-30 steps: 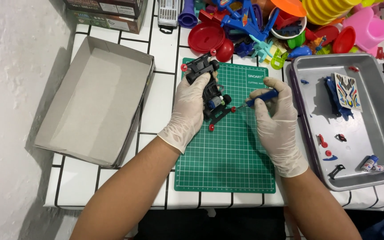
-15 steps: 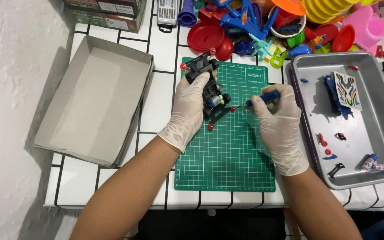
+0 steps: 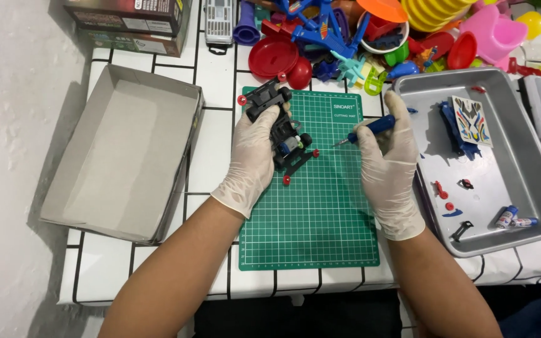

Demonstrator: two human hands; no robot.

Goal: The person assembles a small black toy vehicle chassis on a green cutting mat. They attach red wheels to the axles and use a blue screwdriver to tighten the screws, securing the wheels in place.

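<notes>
- While both your gloved hands work over one green cutting mat (image 3: 320, 219), your left hand (image 3: 255, 156) lies with fingers curled on one black toy car chassis (image 3: 281, 128), which rests on the mat's upper left part
- Your right hand (image 3: 388, 163) pinches one blue screwdriver (image 3: 370, 129), its tip just right of the chassis
- One metal tray (image 3: 533, 169) at your right holds one blue car body (image 3: 455, 128), one sticker sheet (image 3: 472, 120) and perhaps six small parts, too tiny to count surely
- One empty grey box (image 3: 120, 150) sits at your left
</notes>
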